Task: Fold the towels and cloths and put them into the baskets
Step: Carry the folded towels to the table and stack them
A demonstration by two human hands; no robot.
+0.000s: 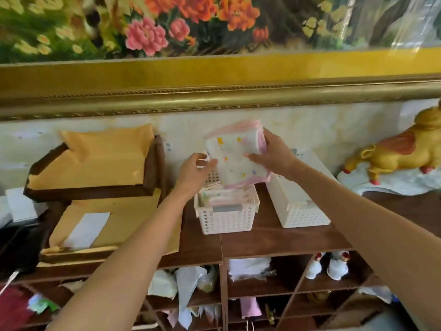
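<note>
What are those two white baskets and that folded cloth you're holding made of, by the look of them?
The two white baskets look like moulded plastic: smooth, slightly glossy walls pierced by regular rows of small holes. The folded cloth held by the right hand seems to be soft woven fabric, perhaps cotton: matte white with small coloured specks, pink edging, and layered edges that bend limply.

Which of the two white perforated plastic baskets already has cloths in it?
The left white perforated plastic basket, below the held folded cloth; its neighbour shows none.
</note>
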